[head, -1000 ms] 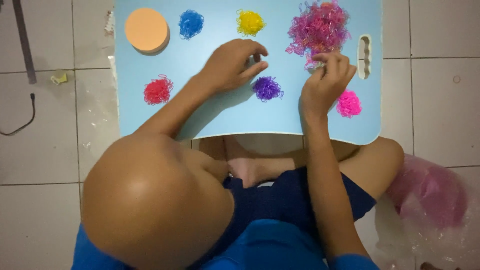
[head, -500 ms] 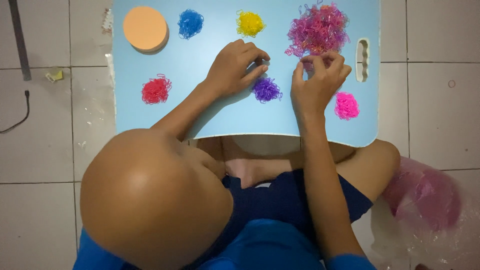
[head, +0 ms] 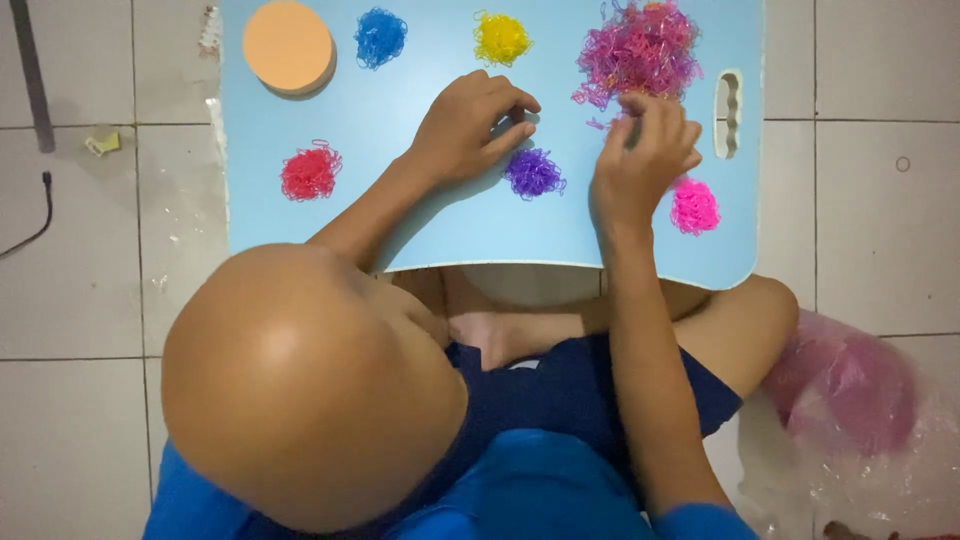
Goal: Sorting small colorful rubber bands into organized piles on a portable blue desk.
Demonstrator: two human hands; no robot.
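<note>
Fingers of my right hand point(head: 645, 155) pinch together at the near edge of the mixed pink pile point(head: 638, 48), on a strand too small to make out. My left hand point(head: 470, 125) rests curled on the blue board point(head: 400, 215), fingertips closed just above the purple pile point(head: 533, 173); the hot-pink pile point(head: 694, 206) lies beside my right wrist.

Orange round disc point(head: 287, 45) at far left of counter, blue band pile point(head: 380, 36), yellow band pile point(head: 501, 38), red band pile point(head: 310, 172), clear plastic bag point(head: 850, 400) on tiled floor point(head: 80, 300).
</note>
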